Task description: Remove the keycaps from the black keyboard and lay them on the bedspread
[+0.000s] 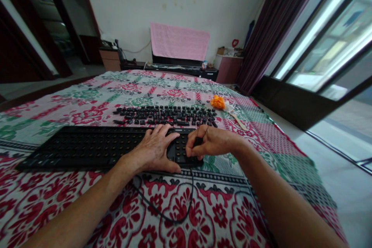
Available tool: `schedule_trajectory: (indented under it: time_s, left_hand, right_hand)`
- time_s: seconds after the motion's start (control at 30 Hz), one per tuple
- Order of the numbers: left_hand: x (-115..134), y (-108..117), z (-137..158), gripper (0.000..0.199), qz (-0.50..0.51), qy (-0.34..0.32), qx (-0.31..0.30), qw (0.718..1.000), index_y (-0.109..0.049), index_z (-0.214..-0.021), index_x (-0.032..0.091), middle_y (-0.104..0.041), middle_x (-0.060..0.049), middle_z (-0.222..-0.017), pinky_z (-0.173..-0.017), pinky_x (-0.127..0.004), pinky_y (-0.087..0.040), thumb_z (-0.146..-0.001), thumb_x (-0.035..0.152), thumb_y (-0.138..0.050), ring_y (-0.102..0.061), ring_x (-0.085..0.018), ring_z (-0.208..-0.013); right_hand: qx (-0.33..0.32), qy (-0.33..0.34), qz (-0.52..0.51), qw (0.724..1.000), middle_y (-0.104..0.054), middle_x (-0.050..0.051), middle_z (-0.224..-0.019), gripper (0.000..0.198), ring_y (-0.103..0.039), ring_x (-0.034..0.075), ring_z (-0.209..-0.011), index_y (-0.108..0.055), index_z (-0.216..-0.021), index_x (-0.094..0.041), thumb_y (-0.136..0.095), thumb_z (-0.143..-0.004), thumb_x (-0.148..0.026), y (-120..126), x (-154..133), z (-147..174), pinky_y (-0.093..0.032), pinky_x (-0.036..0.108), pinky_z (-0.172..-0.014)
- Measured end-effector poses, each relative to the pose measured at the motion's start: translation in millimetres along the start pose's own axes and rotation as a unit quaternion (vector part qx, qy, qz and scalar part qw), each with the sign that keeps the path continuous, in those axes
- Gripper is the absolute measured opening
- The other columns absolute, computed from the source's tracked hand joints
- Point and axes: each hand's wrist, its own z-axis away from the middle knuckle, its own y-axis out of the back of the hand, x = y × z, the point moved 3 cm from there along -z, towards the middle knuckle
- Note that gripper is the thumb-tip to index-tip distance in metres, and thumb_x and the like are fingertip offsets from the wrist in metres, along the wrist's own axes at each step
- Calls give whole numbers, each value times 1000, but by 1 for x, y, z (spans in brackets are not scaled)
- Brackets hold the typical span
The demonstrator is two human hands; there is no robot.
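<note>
Fingers (190, 148) by keyboard (99, 143) edge, apparently pinching object (198, 142)

black keyboard (87, 144), flat, mostly keyless

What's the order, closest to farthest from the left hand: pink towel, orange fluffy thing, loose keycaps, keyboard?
From the left hand, head view:
1. Keyboard: right under it.
2. Loose keycaps: just past the keyboard.
3. Orange fluffy thing: farther off, to the right.
4. Pink towel: farthest, at the back.
</note>
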Motion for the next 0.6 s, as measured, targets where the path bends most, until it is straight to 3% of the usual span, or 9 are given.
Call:
schedule_trajectory:
  time_s: [0.13, 0.47, 0.6]
  left_hand:
    - [2, 1, 0, 93, 2, 0, -3, 1000, -39, -128, 29, -24, -10, -140, -98, -51, -21, -46, 66, -63, -20, -35, -127]
    - [4, 2, 0, 96, -21, -18, 12, 1000, -38, -128, 23, -26, -15, -138, -96, -51, -24, -45, 66, -62, -22, -36, -125]
    - [5, 2, 0, 92, -17, -14, 13, 1000, -44, -124, 23, -28, -14, -137, -97, -51, -24, -45, 68, -61, -23, -36, -125]
  right_hand:
    - [2, -3, -14, 1000, -65, 2, -78, 18, -55, 7, -56, -66, -82, -16, -54, -70, -20, 1, 2, -1, -43, 18, -52]
    - [25, 20, 169, 985, -65, 0, -68, 25, -51, 7, -56, -68, -75, -16, -48, -63, -6, -10, -37, -1, -37, 17, -52]
    - [45, 42, 175, 983, -66, 1, -70, 26, -52, 8, -58, -68, -75, -16, -48, -62, -5, -2, -48, 0, -38, 17, -55]
